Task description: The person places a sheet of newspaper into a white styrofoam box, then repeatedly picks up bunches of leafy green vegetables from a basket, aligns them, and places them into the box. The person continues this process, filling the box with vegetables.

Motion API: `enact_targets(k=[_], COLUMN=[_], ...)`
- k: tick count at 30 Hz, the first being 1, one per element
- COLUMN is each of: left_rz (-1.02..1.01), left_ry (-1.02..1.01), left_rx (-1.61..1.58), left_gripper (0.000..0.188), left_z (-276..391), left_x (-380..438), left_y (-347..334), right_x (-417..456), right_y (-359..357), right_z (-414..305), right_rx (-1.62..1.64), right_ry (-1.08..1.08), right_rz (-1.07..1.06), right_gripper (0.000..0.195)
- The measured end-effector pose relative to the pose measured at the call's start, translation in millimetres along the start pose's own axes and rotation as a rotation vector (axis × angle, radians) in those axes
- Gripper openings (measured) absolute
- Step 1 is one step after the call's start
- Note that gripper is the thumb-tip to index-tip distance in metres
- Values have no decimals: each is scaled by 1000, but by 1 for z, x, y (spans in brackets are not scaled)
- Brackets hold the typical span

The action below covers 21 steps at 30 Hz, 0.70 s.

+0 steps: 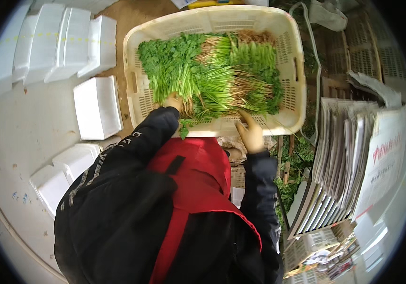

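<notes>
A cream plastic crate (213,17) lies before me, filled with bundles of leafy green vegetables (213,80) with pale green stems and brown roots. My left hand (173,102) reaches over the near rim and touches the stems at the crate's lower left; its fingertips are partly hidden among them. Over the near rim, further right, is my right hand (251,133), thumb and fingers apart, fingertips close to the roots. I see nothing held in it. One leafy sprig (184,131) hangs over the near rim between my hands.
White foam boxes (98,108) stand in a row to the left on the pale floor (22,138). To the right, a thick stack of newspapers (380,152) leans on a slatted rack (320,209). More greens (291,191) lie beside it. Further plastic crates (362,64) are at the upper right.
</notes>
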State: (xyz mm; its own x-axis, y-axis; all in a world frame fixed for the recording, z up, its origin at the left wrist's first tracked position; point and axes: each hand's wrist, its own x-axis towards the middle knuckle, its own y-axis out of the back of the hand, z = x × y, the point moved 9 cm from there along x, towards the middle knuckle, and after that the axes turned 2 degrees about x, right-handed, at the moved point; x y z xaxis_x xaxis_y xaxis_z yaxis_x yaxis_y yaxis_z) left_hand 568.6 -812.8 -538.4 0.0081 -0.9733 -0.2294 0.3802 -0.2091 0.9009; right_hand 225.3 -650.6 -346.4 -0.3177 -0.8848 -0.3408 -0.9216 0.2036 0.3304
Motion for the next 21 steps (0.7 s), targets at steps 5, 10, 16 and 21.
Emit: enact_targets(k=[5,10,16,21], left_rz=[-470,-522,-210,25], left_ry=[697,691,1057,554], left_rx=[274,307,-210,-250], left_gripper=[41,48,50,26], left_z=[-110,-121,-152,-58], left_x=[14,8,-17,3], left_y=[1,-22,-30,25], right_x=[127,147,152,173], right_y=[-161,-236,-251,-221], right_z=[72,114,116,89], right_rx=[136,-240,-409,-231], right_ry=[-310,-620,-547,-407], right_rz=[-358,-291,-277,-18], right_gripper=[49,51,45,41])
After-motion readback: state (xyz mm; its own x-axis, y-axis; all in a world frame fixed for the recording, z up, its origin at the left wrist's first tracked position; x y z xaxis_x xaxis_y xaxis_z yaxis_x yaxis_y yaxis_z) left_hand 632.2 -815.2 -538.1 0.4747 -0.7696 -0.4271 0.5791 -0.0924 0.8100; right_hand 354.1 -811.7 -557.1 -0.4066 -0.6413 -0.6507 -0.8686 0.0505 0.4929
